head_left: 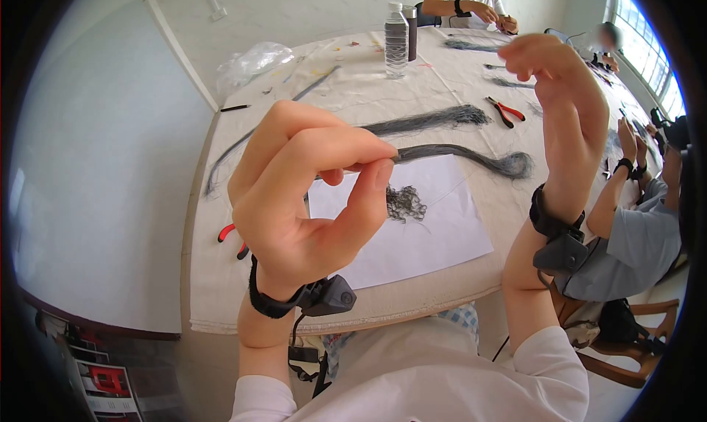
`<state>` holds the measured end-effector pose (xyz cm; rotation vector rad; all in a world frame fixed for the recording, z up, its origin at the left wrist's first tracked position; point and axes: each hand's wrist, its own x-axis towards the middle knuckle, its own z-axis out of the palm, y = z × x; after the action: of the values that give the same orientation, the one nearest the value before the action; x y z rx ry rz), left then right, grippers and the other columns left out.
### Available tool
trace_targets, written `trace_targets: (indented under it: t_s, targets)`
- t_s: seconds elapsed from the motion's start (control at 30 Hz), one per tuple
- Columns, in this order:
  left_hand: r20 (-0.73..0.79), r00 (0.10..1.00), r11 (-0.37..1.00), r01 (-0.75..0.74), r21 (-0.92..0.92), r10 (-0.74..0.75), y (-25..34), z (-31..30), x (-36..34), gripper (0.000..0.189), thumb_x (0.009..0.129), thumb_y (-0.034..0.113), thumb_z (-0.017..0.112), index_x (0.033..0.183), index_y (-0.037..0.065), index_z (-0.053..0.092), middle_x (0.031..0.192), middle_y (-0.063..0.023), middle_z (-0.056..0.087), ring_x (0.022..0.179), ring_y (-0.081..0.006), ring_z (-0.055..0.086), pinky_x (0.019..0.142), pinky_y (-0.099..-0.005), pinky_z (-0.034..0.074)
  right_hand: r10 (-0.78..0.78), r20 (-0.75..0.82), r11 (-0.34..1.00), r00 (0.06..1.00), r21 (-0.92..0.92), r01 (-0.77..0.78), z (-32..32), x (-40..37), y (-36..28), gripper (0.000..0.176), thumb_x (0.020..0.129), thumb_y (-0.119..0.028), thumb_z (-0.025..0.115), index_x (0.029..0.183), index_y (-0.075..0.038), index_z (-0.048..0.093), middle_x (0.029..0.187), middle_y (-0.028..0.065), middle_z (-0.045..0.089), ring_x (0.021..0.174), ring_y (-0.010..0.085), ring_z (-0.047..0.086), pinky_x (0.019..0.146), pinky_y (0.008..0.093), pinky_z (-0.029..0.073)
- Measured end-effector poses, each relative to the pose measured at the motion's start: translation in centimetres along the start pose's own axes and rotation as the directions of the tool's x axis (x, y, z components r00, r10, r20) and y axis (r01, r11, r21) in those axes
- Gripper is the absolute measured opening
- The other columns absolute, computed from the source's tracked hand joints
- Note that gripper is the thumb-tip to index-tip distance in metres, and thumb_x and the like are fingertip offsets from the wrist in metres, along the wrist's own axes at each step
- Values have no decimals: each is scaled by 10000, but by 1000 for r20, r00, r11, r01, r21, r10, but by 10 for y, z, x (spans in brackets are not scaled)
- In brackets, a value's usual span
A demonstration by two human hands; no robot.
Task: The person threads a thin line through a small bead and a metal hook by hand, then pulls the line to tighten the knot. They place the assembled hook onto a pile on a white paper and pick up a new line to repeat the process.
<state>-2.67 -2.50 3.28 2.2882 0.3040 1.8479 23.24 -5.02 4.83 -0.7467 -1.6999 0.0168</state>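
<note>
Behind left hand [305, 186], one paper [442, 245], one heap [406, 203]

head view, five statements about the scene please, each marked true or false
1. The dark curly strands lie on the white paper. True.
2. The right hand lies flat on the white paper. False: the right hand is raised off it.
3. The clear bottle stands beside a dark flask. True.
4. The pliers beyond the paper have blue handles. False: those pliers have red on their handles.
5. The left hand is raised in a curled pose. True.
</note>
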Motion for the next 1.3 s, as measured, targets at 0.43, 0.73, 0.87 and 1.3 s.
trace_targets:
  t_s: [0.43, 0.73, 0.87, 1.3]
  targets:
    - [-25, 998, 995, -50, 83, 52, 0, 1, -1, 135, 701, -65, 698, 796, 24, 666, 748, -34, 557, 597, -100, 467, 492, -212, 344, -7, 112, 974, 994, 224, -19, 52, 0, -30, 412, 835, -255, 632, 1080, 22, 452, 977, 181, 608, 896, 214, 587, 824, 326, 413]
    - [-5, 994, 982, -108, 156, 111, -4, -1, 3, 102, 737, -52, 679, 803, 17, 644, 746, -35, 540, 592, -116, 458, 498, -223, 342, -28, 302, 822, 953, 550, -149, 69, -4, -23, 249, 945, -216, 482, 812, -16, 545, 916, 132, 571, 665, 164, 558, 626, 268, 429]
    - [61, 989, 973, -142, 184, 133, -5, 5, 4, 144, 692, -81, 649, 757, 39, 603, 703, -40, 504, 541, -143, 463, 451, -245, 356, 171, 323, 513, 931, 777, -364, 80, -3, -40, 365, 1023, -302, 300, 775, -70, 434, 803, 107, 522, 514, 134, 504, 532, 248, 418]
    - [111, 986, 976, -141, 167, 124, -5, 19, -8, 137, 607, -32, 580, 636, 45, 471, 611, -36, 365, 501, -156, 333, 415, -262, 264, 295, 436, 155, 850, 856, -493, 80, -6, -35, 343, 1001, -297, 370, 718, -105, 356, 619, -17, 312, 502, 62, 212, 432, 215, 185]
